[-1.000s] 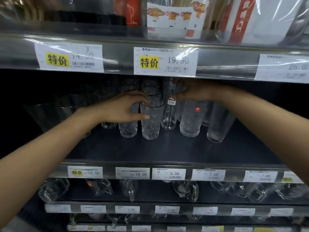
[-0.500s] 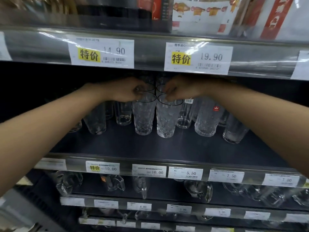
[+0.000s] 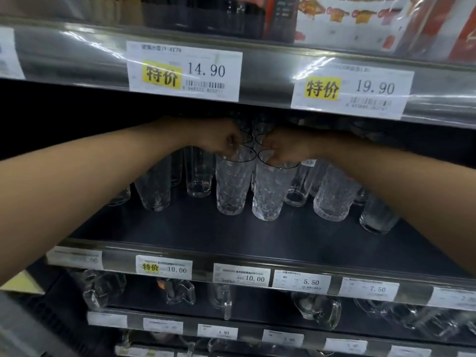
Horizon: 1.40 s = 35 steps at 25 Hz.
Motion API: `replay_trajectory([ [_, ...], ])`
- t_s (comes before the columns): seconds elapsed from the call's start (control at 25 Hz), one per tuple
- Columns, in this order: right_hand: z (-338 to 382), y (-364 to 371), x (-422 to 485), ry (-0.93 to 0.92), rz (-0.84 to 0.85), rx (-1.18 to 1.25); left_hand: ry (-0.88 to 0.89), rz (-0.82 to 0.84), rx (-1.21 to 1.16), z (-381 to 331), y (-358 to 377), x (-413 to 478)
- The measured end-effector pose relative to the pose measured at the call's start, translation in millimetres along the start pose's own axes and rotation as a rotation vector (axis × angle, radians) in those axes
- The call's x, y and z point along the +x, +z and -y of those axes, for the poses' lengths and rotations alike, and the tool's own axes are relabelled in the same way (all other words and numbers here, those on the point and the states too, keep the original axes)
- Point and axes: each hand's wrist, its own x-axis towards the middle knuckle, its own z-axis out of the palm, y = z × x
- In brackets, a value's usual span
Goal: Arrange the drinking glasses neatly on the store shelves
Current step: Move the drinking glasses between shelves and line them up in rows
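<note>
The step in hand seems to be the lining up of the two front glasses. The left patterned glass (image 3: 233, 184) is held at its rim by the left hand (image 3: 221, 140), whose fingers are curled over the edge. The right patterned glass (image 3: 273, 191) is pinched at its rim in the same way by the right hand (image 3: 283, 150). The two hands are close together, almost knuckle to knuckle. Both glasses stand upright on the dark shelf (image 3: 231, 235), just beside each other with a narrow gap between. Behind them more rims of the same kind are seen, so these two are judged to be the heads of two columns.

For the next move, it is probably required that both glasses are set level with each other and then released gently, because only the thin rims are gripped.

Around them other glasses are placed less evenly: a tall plain glass (image 3: 154, 186) to the left, a slim glass (image 3: 296, 186) and a ribbed glass (image 3: 334, 197) to the right, and one more glass (image 3: 377, 217) near the right forearm. These could be knocked when the hands are drawn out. The upper shelf edge (image 3: 257, 60), with its price labels, hangs low over the hands, so little room is left for lifting. Mugs (image 3: 316, 309) are seen on the shelf below.
</note>
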Motion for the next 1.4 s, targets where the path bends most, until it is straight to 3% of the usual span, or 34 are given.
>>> replay_trajectory([
  [0.52,-14,10,5,-0.082,-0.085,0.148,-0.019,-0.014,-0.033,3,1,-3],
  [1.4,-6,-4,0,-0.006,-0.021,0.211,-0.033,-0.083,-0.116,4,-5,-18],
])
